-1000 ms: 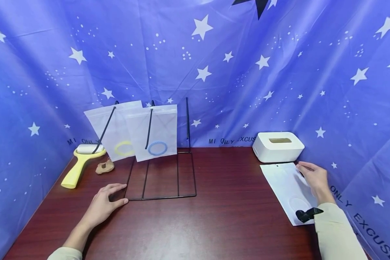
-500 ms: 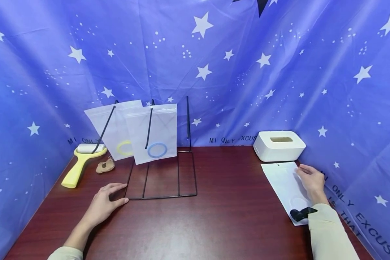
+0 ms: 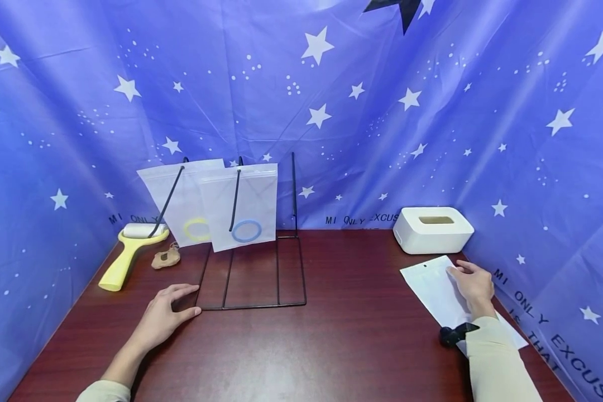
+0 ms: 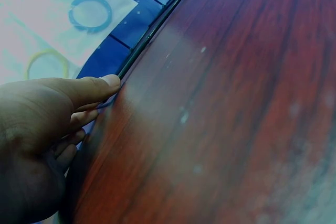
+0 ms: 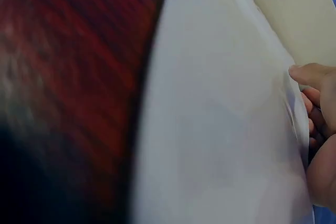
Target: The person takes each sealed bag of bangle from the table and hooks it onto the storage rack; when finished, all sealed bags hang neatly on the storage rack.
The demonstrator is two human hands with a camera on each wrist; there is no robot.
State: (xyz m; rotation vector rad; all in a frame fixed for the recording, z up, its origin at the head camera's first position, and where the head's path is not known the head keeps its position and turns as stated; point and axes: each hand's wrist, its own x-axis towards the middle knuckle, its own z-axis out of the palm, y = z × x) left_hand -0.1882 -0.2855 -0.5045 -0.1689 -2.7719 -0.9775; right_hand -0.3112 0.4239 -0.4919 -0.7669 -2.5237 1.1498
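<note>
In the head view, my right hand pinches the right edge of a white zip bag between thumb and fingers. The bag slants at the table's right side, its punched hole at the far end; hand and sleeve cover part of it. The thumb lies on its edge in the right wrist view. My left hand touches the front left corner of a black wire rack with thumb and fingertips spread. Two similar bags hang from the rack's rods: one bag shows a blue ring, the other bag a yellow ring.
A white tissue box stands just behind the right-hand bag. Left of the rack lie a yellow-handled lint roller and a small brown object. The rack's right rod is bare. A blue starry curtain encloses the table.
My right hand has moved left along with the zip bag, which has turned so its near end points further right. The left hand keeps its place at the rack's corner.
</note>
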